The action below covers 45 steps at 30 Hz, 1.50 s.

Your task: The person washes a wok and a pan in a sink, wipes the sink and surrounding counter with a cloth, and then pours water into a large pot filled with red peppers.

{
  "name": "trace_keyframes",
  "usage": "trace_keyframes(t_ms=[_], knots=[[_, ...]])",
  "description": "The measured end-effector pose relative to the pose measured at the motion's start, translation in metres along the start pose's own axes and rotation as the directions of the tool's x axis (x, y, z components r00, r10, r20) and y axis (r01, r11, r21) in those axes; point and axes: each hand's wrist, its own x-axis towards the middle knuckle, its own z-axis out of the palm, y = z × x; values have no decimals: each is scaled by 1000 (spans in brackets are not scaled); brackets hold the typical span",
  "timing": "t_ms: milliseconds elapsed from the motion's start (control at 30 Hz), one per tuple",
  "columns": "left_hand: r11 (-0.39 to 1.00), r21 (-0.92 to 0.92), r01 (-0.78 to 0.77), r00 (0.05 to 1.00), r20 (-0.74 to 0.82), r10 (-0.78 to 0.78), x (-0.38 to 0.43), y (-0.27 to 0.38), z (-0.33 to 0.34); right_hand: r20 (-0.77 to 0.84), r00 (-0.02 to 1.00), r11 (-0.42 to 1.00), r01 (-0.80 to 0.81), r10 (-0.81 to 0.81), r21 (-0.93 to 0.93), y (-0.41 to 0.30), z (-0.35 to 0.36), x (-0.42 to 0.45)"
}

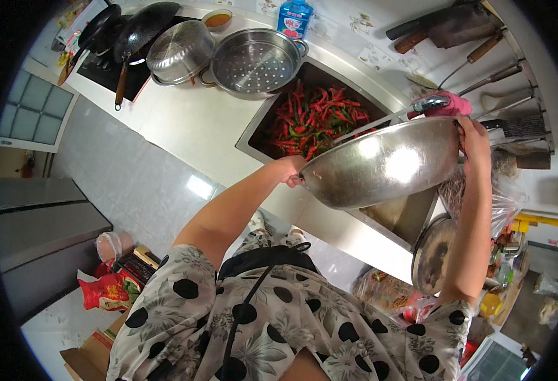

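Observation:
My left hand (pixel 292 170) grips the left rim of a large stainless-steel basin (pixel 383 164), and my right hand (pixel 473 138) holds its opposite rim. The basin is tilted over the sink, its outside facing me, so its inside is hidden. Beyond its edge, a heap of red and green chili peppers (pixel 319 119) fills the left sink bowl (pixel 255 131). Behind the basin's rim a metal faucet (pixel 431 102) shows, with a pink cloth (pixel 453 105) on it. Part of the second sink bowl (pixel 410 214) shows beneath the basin.
A perforated steamer tray (pixel 257 62), an upturned metal pot (pixel 181 50) and a wok (pixel 141 28) stand at the back left. Beside the tray is a blue detergent bottle (pixel 295 19). Cleavers (pixel 460 28) hang on the right wall. A round chopping board (pixel 436 257) leans against the counter.

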Motion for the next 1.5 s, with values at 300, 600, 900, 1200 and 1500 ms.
trace_keyframes(t_ms=[300, 600, 900, 1200, 1500], knots=[[998, -32, 46, 990, 133, -41, -10, -6, -15, -37, 999, 1000, 8, -8, -2, -1, 12, -12], [896, 426, -124, 951, -206, 230, -24, -6, 7, -94, 989, 982, -101, 117, 158, 69, -53, -98], [715, 560, -418, 841, -59, 537, -35, -7, 109, -339, 895, 957, -257, 289, 136, 282, -152, -200], [895, 270, -355, 922, -55, 383, 14, -24, 138, -368, 880, 932, -353, 299, -88, 343, -159, -155], [933, 166, -319, 885, -301, 356, 23, -42, 231, -295, 948, 909, -224, 119, -351, 383, -162, -34]])
